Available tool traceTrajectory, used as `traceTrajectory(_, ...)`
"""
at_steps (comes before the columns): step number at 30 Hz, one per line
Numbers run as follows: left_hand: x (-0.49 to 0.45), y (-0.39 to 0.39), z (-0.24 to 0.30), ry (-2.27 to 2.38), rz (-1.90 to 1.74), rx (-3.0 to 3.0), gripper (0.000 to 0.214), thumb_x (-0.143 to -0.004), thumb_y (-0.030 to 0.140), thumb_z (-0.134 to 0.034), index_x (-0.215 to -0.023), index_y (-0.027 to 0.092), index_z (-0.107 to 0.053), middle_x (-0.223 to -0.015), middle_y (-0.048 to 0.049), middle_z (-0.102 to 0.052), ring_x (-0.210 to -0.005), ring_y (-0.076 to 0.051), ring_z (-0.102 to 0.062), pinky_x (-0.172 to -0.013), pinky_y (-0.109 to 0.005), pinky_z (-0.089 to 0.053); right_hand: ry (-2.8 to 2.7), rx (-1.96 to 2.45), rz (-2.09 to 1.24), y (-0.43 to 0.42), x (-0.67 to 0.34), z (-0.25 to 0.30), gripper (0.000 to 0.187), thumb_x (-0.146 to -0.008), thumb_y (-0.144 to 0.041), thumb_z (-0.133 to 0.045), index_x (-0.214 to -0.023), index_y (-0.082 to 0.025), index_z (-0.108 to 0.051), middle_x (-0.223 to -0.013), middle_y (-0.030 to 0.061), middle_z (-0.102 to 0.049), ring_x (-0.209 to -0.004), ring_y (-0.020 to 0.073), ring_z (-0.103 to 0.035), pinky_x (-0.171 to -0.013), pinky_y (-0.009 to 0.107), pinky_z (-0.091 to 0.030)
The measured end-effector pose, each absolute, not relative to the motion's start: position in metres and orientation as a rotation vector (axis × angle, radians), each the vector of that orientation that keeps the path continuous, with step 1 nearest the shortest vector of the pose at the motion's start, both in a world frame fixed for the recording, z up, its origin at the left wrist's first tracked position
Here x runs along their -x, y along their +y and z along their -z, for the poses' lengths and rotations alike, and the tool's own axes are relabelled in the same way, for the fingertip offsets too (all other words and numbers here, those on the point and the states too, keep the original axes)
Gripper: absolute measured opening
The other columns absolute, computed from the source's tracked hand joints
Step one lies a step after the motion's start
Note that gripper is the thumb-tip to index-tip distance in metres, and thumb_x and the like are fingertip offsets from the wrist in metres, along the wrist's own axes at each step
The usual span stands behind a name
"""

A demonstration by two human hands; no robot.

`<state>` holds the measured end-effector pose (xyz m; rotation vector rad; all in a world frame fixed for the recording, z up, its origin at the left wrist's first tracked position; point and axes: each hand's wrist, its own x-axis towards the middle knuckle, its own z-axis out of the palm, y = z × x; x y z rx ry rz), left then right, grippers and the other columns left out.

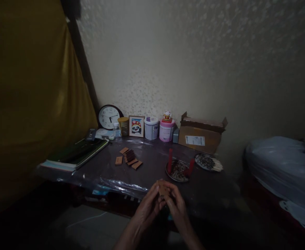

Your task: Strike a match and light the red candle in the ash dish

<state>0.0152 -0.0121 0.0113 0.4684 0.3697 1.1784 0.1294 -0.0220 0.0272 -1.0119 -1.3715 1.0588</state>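
Both hands meet over the table's front edge around a small brown matchbox (163,190). My left hand (150,201) closes on its left side, and the fingers and thumb of my right hand (177,201) press on it from the right. Part of the box is hidden behind the fingers, and the dim light blurs its details. Beyond the hands, a metal plate (177,180) carries two red candles (170,161) and dark scraps. Several similar brown matchboxes (130,158) lie in a loose pile to the left.
To the right, another plate (200,168) holds matchsticks (217,165). Along the wall stand a clock (109,117), a picture frame (136,117), a white tub (151,130), a pink tub (166,132) and a cardboard box (194,133). A large book (75,156) lies at left.
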Motion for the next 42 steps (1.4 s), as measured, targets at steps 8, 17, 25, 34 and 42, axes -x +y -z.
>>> traceTrajectory(8, -0.016, -0.015, -0.012, 0.368, -1.137, -0.467, 0.035, -0.085, 0.027, -0.053, -0.12, 0.021, -0.052, -0.1, -0.0072, -0.067, -0.092, -0.017, -0.062, -0.081, -0.028, -0.044, -1.332, 1.037, -1.014, -0.025, -0.128, -0.027, 0.028, -0.08, -0.034, -0.056, -0.104, -0.019, -0.058, -0.11, 0.0086, -0.063, -0.099, 0.0223, -0.06, -0.08, 0.031, -0.05)
traceTrajectory(17, -0.013, -0.015, -0.014, 0.375, -1.13, -0.466, 0.036, -0.085, 0.026, -0.052, -0.12, 0.023, -0.052, -0.107, -0.0069, -0.066, -0.095, -0.018, -0.061, -0.083, -0.03, -0.045, -1.382, 0.971, -0.999, -0.025, -0.128, -0.025, 0.027, -0.081, -0.029, -0.054, -0.107, -0.021, -0.057, -0.118, 0.0069, -0.059, -0.099, 0.0205, -0.06, -0.08, 0.03, -0.051)
traceTrajectory(25, -0.01, -0.017, -0.016, 0.336, -1.105, -0.442, 0.039, -0.087, 0.026, -0.047, -0.126, 0.023, -0.046, -0.112, -0.0078, -0.064, -0.1, -0.02, -0.06, -0.086, -0.033, -0.043, -1.384, 0.975, -0.978, -0.026, -0.13, -0.022, 0.027, -0.08, -0.03, -0.056, -0.106, -0.022, -0.057, -0.112, 0.0062, -0.062, -0.1, 0.0217, -0.06, -0.084, 0.033, -0.05)
traceTrajectory(34, -0.009, -0.017, -0.018, 0.255, -1.118, -0.394, 0.044, -0.085, 0.02, -0.048, -0.129, 0.023, -0.042, -0.108, -0.0078, -0.065, -0.099, -0.02, -0.059, -0.089, -0.034, -0.04, -1.465, 0.955, -0.963, -0.023, -0.134, -0.018, 0.029, -0.083, -0.033, -0.054, -0.11, -0.022, -0.053, -0.114, 0.0071, -0.061, -0.104, 0.0215, -0.057, -0.088, 0.033, -0.047)
traceTrajectory(42, -0.011, -0.017, -0.016, 0.258, -1.14, -0.404, 0.044, -0.085, 0.02, -0.048, -0.129, 0.024, -0.042, -0.102, -0.0066, -0.066, -0.092, -0.018, -0.061, -0.084, -0.031, -0.042, -1.468, 0.949, -0.99, -0.024, -0.135, -0.021, 0.029, -0.083, -0.031, -0.054, -0.111, -0.022, -0.053, -0.116, 0.0074, -0.06, -0.106, 0.0223, -0.056, -0.09, 0.033, -0.045)
